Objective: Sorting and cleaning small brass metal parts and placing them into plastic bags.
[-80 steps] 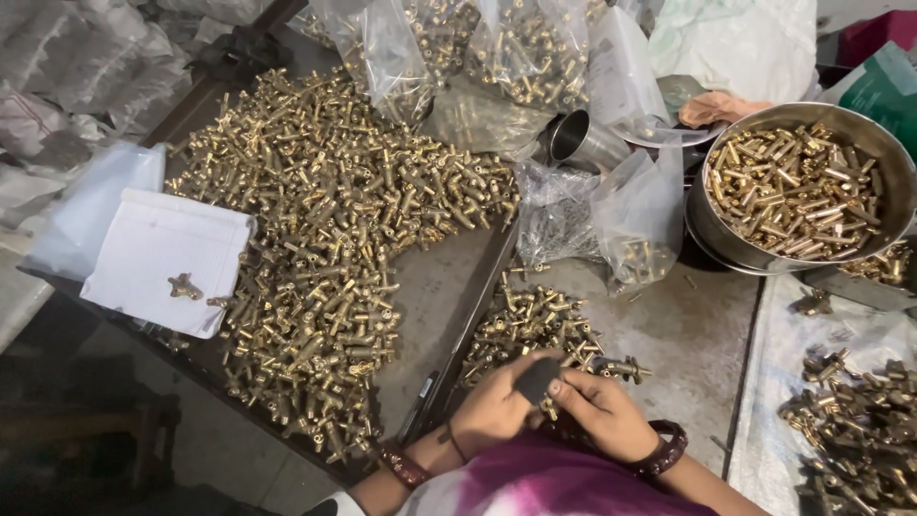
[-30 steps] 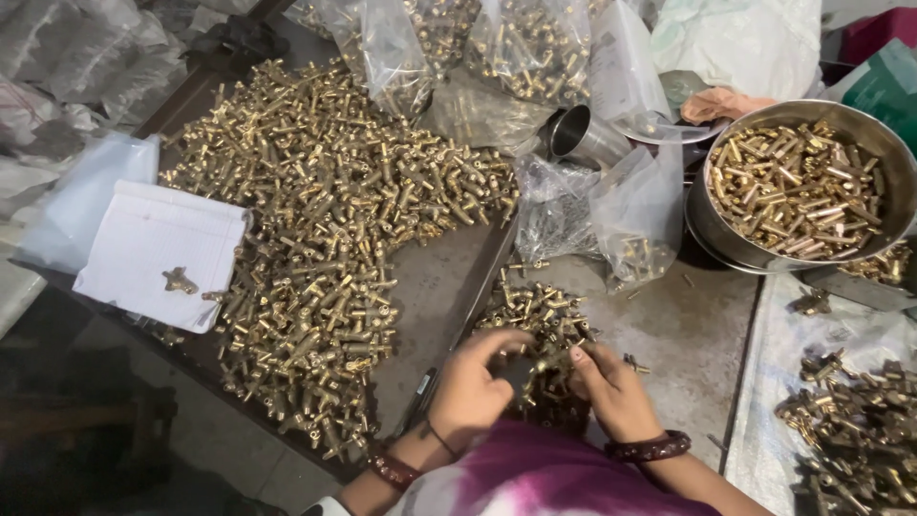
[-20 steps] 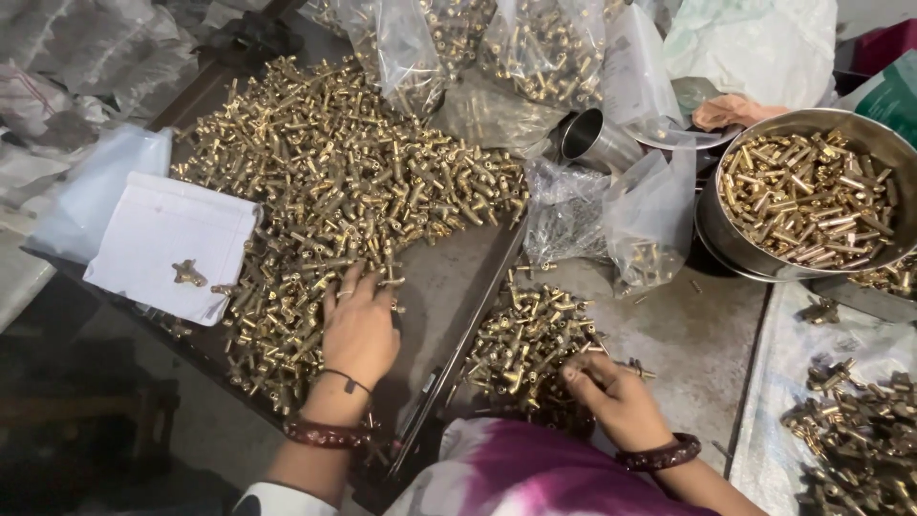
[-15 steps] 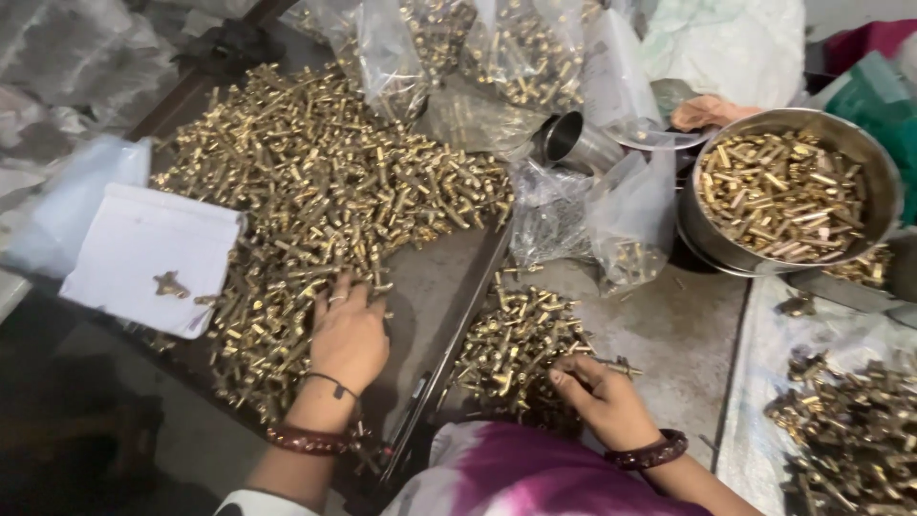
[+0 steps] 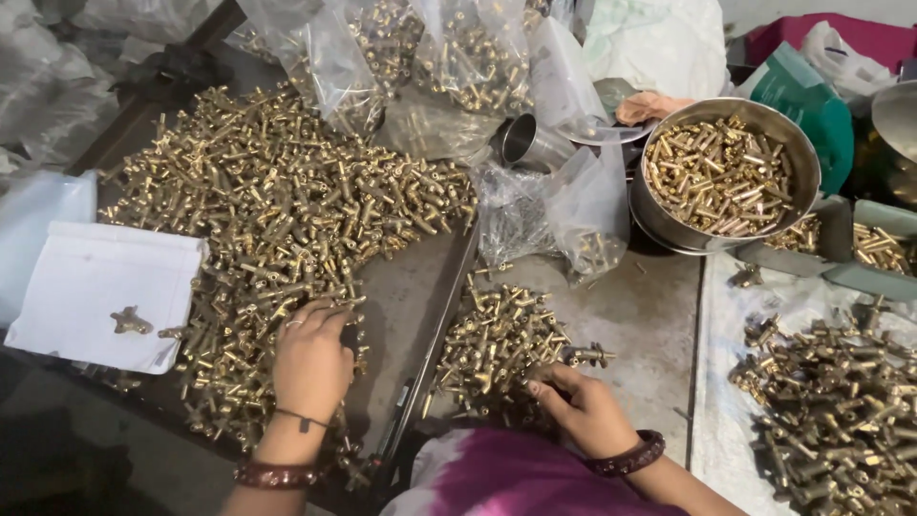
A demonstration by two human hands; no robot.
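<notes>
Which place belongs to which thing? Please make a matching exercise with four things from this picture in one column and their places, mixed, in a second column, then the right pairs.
Things:
1. left hand
2. right hand
3. steel bowl
4. white sheet

Places:
A. upper right, full of brass parts
B. on the big heap of brass parts
C. far left, with one brass piece lying on it
D. at the small pile of brass parts in the middle

Pairs: 1-B, 2-D, 3-A, 4-C

a steel bowl of brass parts, clear bags, white paper.
</notes>
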